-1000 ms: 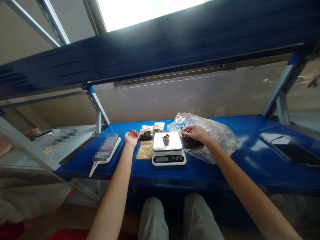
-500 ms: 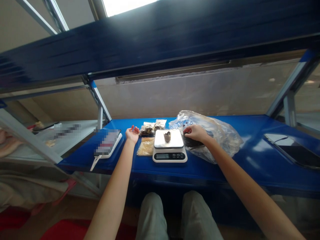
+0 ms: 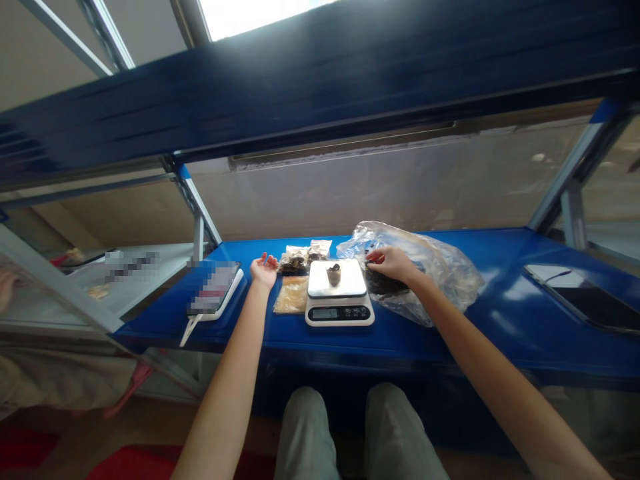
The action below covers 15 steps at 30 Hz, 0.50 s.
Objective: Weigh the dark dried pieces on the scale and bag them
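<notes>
My left hand (image 3: 263,270) rests palm up on the blue table, its fingers loosely curled and apart, with nothing in it. It lies beside the filled clear packets (image 3: 295,257) and a flat packet of yellowish contents (image 3: 291,295). A white digital scale (image 3: 340,315) stands in the middle with its display lit. On its plate is a small brownish cup (image 3: 334,275) with dark pieces in it. My right hand (image 3: 393,262) is at the mouth of a large clear plastic bag (image 3: 450,267), fingertips pinched together over dark, dried-looking pieces (image 3: 383,283). What the fingertips hold is too small to make out.
Left of my left arm, a phone-like device (image 3: 216,290) lies on the table with a white strap. A dark-screened tablet or phone (image 3: 575,293) lies at the right. A blue shelf beam (image 3: 320,87) crosses overhead. Another person's hand (image 3: 6,288) shows at the far left.
My right hand has shifted slightly over the dark pieces, its fingers still together. My left hand stays put. The other person's hand at the far left has drawn back toward the edge of view.
</notes>
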Each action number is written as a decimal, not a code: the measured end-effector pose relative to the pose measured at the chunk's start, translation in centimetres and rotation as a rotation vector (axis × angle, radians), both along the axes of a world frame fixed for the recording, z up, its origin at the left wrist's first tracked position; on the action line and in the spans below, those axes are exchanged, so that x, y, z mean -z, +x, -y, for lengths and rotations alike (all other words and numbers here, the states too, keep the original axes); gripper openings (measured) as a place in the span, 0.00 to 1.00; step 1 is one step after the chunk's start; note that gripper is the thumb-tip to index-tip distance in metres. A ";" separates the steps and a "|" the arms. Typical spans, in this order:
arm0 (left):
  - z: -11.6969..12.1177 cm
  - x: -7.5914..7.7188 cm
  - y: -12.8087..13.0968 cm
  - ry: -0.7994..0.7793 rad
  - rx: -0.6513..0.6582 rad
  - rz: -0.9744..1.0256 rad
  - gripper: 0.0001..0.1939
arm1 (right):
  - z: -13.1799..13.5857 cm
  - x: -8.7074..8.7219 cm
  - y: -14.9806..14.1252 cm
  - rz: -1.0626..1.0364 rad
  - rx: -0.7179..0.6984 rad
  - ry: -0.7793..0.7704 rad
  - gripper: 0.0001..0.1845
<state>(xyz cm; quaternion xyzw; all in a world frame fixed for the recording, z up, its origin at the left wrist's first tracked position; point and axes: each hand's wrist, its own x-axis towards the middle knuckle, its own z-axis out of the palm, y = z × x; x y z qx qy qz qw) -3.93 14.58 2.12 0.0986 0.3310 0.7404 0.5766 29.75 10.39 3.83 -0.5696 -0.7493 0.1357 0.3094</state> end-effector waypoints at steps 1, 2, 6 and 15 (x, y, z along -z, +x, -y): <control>0.0 0.0 0.0 -0.002 0.000 0.003 0.08 | 0.1 0.0 -0.1 0.029 -0.015 -0.016 0.11; 0.1 0.0 0.1 -0.002 -0.001 0.004 0.08 | 0.2 0.0 -0.2 0.057 -0.024 -0.029 0.12; 0.1 -0.1 0.2 0.000 -0.010 0.004 0.08 | 0.4 -0.2 -0.4 0.112 -0.021 -0.061 0.14; 0.1 -0.2 0.2 -0.004 -0.015 0.008 0.09 | 0.4 -0.2 -0.4 0.120 -0.029 -0.092 0.16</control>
